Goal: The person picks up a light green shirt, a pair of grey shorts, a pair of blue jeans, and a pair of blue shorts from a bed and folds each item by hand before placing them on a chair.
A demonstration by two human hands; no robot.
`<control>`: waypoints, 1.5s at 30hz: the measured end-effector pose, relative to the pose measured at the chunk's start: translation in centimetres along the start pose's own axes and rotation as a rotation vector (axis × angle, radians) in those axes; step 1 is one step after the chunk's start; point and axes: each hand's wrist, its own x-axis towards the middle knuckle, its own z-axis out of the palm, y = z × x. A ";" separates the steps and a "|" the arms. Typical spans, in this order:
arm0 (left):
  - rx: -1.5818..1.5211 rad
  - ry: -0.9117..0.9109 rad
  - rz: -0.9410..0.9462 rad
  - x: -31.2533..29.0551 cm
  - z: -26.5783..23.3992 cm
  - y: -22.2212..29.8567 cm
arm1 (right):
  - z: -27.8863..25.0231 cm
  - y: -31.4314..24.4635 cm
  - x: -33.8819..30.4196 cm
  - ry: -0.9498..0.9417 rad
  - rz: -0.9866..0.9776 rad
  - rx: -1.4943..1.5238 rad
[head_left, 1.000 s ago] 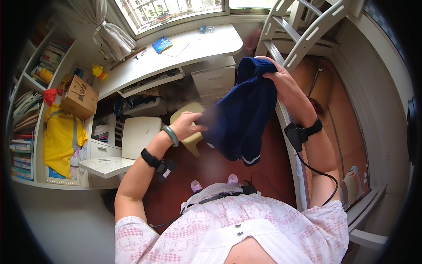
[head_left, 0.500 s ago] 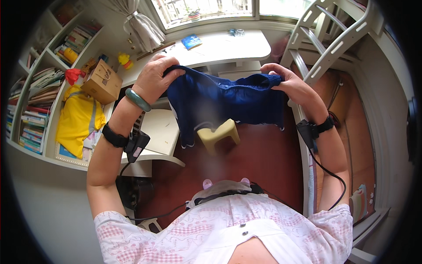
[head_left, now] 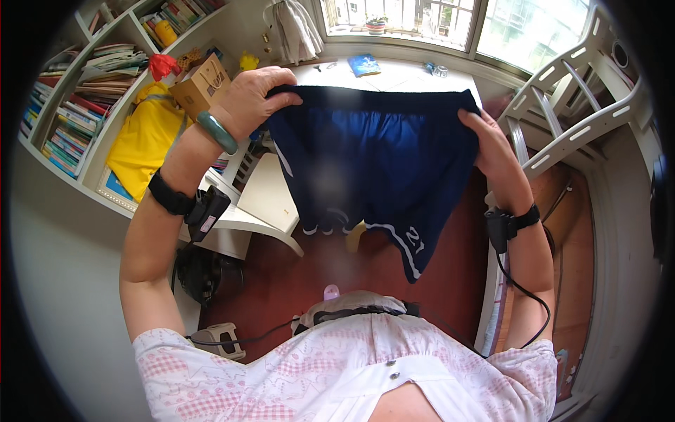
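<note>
A pair of navy blue shorts (head_left: 373,155) hangs spread out in front of me, held up by its elastic waistband. White piping edges the leg hems, and a white print sits on the right-hand leg. My left hand (head_left: 253,102) pinches the left end of the waistband between thumb and fingers. At the other end, my right hand (head_left: 492,137) grips the waistband's corner, its thumb on the near side and most of its fingers behind the cloth. The waistband is stretched nearly straight between them.
Behind the shorts a white desk (head_left: 316,74) bears a blue book (head_left: 364,65). Bookshelves (head_left: 84,169), a yellow garment (head_left: 144,133) and a cardboard box (head_left: 200,88) stand left. On the right is a bunk ladder (head_left: 548,112). The shorts mostly hide a yellow stool (head_left: 356,238) on the red floor.
The shorts have opened out flat and hang lower, with the waistband pulled straighter and wider. My right hand has moved slightly outward. The whole view has turned a little to the left.
</note>
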 end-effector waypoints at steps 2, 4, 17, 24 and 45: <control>0.040 -0.007 -0.018 0.0 -1.0 0.7 | 0.5 -0.8 1.3 0.013 -0.065 -0.069; 0.105 -0.012 -0.055 0.2 -2.1 1.3 | 1.1 -1.5 2.0 0.031 -0.147 -0.079; -0.272 -0.208 -0.415 -6.0 4.8 -0.8 | -1.5 4.4 2.4 -0.122 -0.055 -0.369; -0.608 -0.258 -0.650 -5.0 4.4 -0.1 | -1.5 3.1 0.8 -0.097 -0.084 -0.473; -0.911 -0.301 -0.734 -7.4 7.7 -1.2 | -4.5 5.5 -4.1 -0.198 0.271 -0.098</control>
